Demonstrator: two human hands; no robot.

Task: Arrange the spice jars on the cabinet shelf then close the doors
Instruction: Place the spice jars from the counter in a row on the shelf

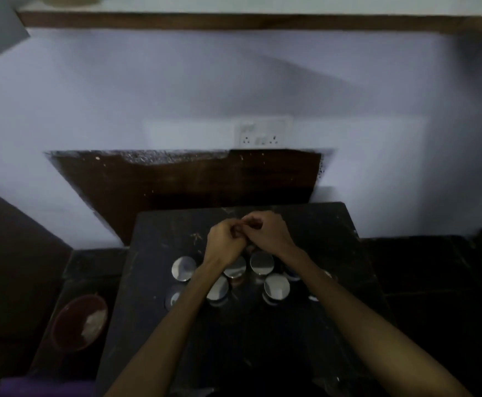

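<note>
Spice jars: a cluster of jars with shiny round metal lids [276, 286] stood upright on a dark table [305, 333], grouped near its middle; one lid [183, 268] sat at the left end of the group, another [261, 262] toward the far side, and two [218, 287] nearer the camera.
Surface: the table was black and scuffed, with pale flecks near its far edge; the lids threw faint reflections on it.
Room: a pale wall [234, 81] rose behind, with a white switch and socket plate [262, 133] just above a dark brown panel [191, 181]. A wooden ledge [234, 21] ran across the top. A reddish bowl [79, 322] holding something white sat low to the left of the table.
Jars and hands: the jars lay directly beneath and just nearer than both hands; the left wrist crossed over one lid.
Left hand [224, 242]: curled loosely into a fist, fingers meeting those of the other hand.
Right hand [265, 230]: also curled, fingertips pinched against the left.
Grip: both hands were closed together above the jars; whether anything small lay between the fingers could not be told in the dim blur.
Arms: both bare forearms reached forward from the lower edge, converging over the table.
</note>
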